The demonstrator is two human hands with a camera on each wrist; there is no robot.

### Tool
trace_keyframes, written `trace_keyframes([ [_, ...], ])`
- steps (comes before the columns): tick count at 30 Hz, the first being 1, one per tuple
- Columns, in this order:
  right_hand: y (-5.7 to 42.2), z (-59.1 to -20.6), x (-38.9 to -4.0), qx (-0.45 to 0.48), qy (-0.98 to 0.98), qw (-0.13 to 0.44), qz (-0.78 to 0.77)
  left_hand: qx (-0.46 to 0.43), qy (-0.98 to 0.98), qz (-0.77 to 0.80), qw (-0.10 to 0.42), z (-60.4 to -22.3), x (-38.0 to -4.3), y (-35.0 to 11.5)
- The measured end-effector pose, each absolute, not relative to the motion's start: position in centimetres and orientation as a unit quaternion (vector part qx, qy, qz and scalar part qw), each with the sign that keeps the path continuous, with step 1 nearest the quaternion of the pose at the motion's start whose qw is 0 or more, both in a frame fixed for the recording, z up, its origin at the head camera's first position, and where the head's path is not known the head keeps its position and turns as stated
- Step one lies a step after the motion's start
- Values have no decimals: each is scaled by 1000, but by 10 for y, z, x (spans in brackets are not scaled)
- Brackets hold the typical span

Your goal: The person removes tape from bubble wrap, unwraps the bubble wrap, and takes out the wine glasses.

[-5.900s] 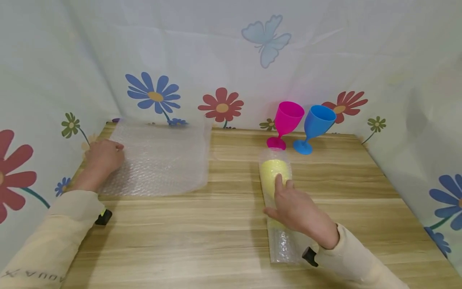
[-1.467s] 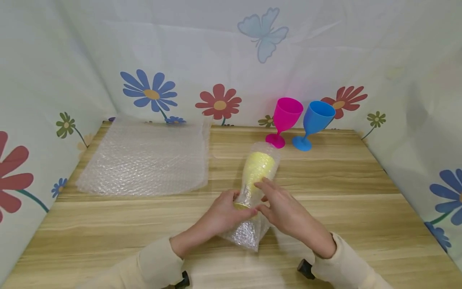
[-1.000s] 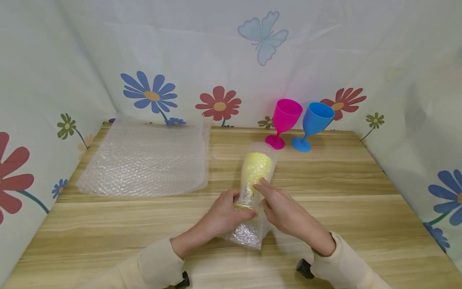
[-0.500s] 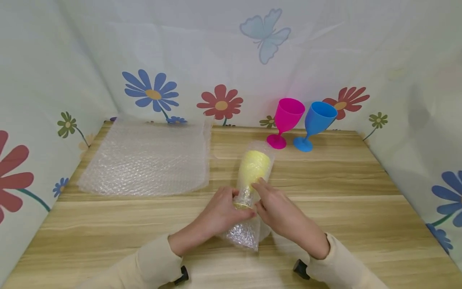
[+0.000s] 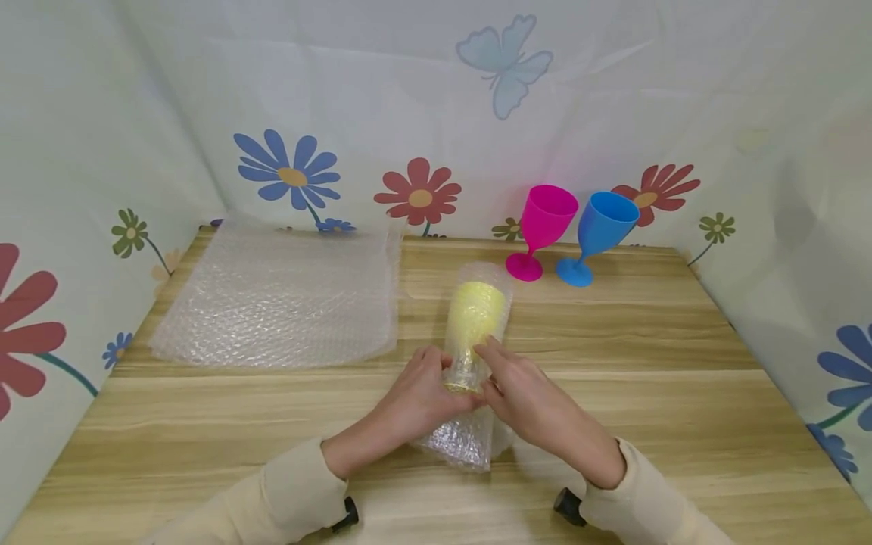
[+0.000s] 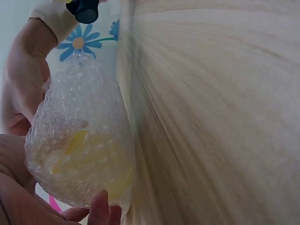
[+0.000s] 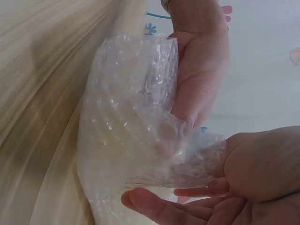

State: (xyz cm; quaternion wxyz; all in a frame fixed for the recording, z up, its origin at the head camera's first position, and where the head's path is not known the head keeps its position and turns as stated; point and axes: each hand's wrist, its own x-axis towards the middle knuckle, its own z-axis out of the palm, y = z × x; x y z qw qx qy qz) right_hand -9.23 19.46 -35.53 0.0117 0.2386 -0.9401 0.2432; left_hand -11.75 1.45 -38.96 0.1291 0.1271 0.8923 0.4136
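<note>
A yellow goblet [image 5: 474, 306] lies rolled in clear bubble wrap [image 5: 502, 284], its bowl pointing away and its foot toward me. My left hand [image 5: 421, 397] grips the wrapped goblet around its foot, thumb across the near side. My right hand [image 5: 534, 393] holds the wrap at the stem from the right, index finger on the roll and thumb close to the left thumb. In the right wrist view a loose flap of wrap [image 7: 199, 161] sticks out between the hands. The wrap's slack tail [image 5: 463, 446] hangs below the foot.
A flat bubble wrap sheet [image 5: 286, 303] lies on the left of the wooden table [image 5: 272, 454]. A pink goblet [image 5: 547, 216] and a blue goblet [image 5: 605, 227] stand upright at the back right. Behind them hangs a flowered cloth [image 5: 381, 91].
My left hand has come from the flat sheet to the goblet's foot. The wrapped goblet has shifted left and turned slightly; lately both hands have barely moved.
</note>
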Motion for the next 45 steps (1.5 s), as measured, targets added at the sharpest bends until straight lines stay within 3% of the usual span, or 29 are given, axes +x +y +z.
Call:
trace_keyframes([
  [9, 190, -352, -94, 268, -942, 103, 174, 144, 897, 403, 114, -390, -118, 16],
  [17, 188, -345, -99, 268, -946, 53, 175, 159, 905, 382, 95, -390, -116, 17],
  [23, 183, -341, -101, 287, -942, 56, 165, 166, 906, 381, 83, -389, -114, 18],
  [31, 175, -336, -114, 252, -945, -30, 208, 203, 906, 371, 19, -394, -112, 18],
  [45, 158, -338, -113, 168, -970, -5, 175, 183, 907, 378, 21, -394, -110, 19],
])
